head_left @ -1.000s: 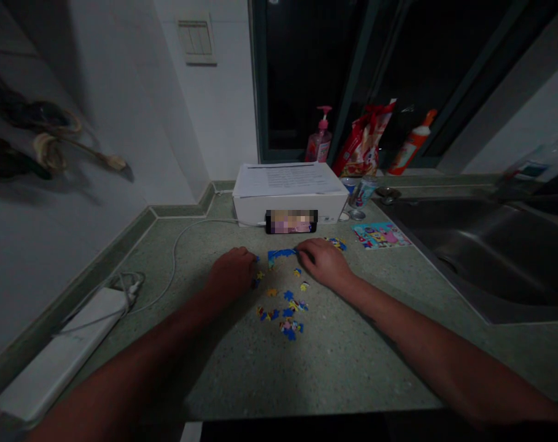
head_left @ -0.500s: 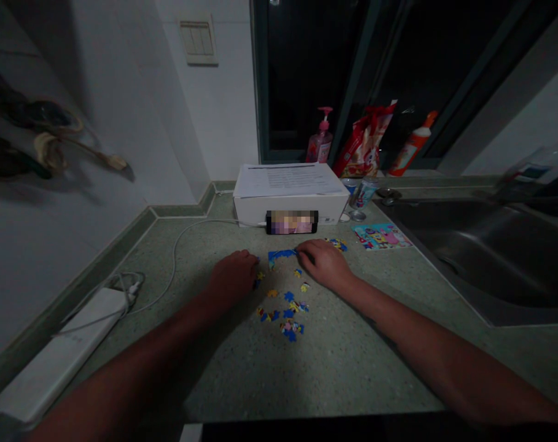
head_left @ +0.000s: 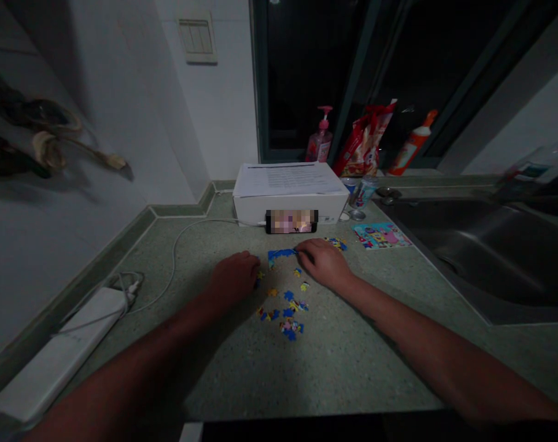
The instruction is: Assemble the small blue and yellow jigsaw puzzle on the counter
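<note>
Joined blue jigsaw pieces (head_left: 281, 253) form a corner-shaped strip on the counter. My right hand (head_left: 325, 263) rests at the strip's right end, thumb and fingertips pinched on a puzzle piece there, mostly covered by the fingers. To the left of the strip lies my left hand (head_left: 234, 275), its fingers curled together; whatever they hold is hidden. Close to its fingertips is a yellow and blue piece (head_left: 260, 275). Between and below the hands several loose pieces are scattered, among them an orange piece (head_left: 272, 293) and a blue piece (head_left: 288, 296). A small pile of pieces (head_left: 337, 244) sits behind my right hand.
A phone (head_left: 291, 222) with a blurred screen leans on a white box (head_left: 251, 209). A colourful picture card (head_left: 382, 236) lies beside the sink (head_left: 472, 258). Its charging cable runs left to a white power strip (head_left: 71, 350). Cans (head_left: 365, 191) stand right of the box.
Both hands stay almost in place, with only slight finger movement at my left hand. The puzzle pieces look unmoved, and the phone's blurred picture differs.
</note>
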A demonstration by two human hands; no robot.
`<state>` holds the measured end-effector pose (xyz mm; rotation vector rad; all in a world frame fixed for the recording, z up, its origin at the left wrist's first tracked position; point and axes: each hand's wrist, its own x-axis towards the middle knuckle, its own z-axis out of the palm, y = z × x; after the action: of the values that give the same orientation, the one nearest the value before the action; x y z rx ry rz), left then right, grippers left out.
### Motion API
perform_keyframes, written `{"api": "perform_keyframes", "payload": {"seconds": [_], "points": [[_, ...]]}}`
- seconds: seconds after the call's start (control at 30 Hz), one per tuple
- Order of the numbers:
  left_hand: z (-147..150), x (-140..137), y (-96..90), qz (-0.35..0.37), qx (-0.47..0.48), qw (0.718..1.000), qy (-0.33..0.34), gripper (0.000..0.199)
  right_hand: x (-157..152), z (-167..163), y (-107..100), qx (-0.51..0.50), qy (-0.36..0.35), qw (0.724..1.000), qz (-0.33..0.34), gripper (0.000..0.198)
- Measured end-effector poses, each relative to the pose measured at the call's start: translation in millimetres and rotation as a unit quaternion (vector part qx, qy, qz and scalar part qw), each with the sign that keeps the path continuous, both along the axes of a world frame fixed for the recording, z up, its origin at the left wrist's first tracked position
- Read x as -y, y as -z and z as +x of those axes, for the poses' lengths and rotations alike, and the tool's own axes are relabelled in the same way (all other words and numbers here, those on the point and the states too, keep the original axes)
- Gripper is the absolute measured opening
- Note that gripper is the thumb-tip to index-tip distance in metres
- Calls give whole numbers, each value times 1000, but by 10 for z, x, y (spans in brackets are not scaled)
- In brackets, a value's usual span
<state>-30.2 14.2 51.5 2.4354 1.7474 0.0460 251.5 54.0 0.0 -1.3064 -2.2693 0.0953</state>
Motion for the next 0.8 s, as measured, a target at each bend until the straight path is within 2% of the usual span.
{"api": "perform_keyframes", "payload": {"seconds": [0.8], "points": [[25, 18, 2, -12, 16, 1000, 1, 33, 14, -11, -25, 0, 1, 1000, -7, 21]]}}
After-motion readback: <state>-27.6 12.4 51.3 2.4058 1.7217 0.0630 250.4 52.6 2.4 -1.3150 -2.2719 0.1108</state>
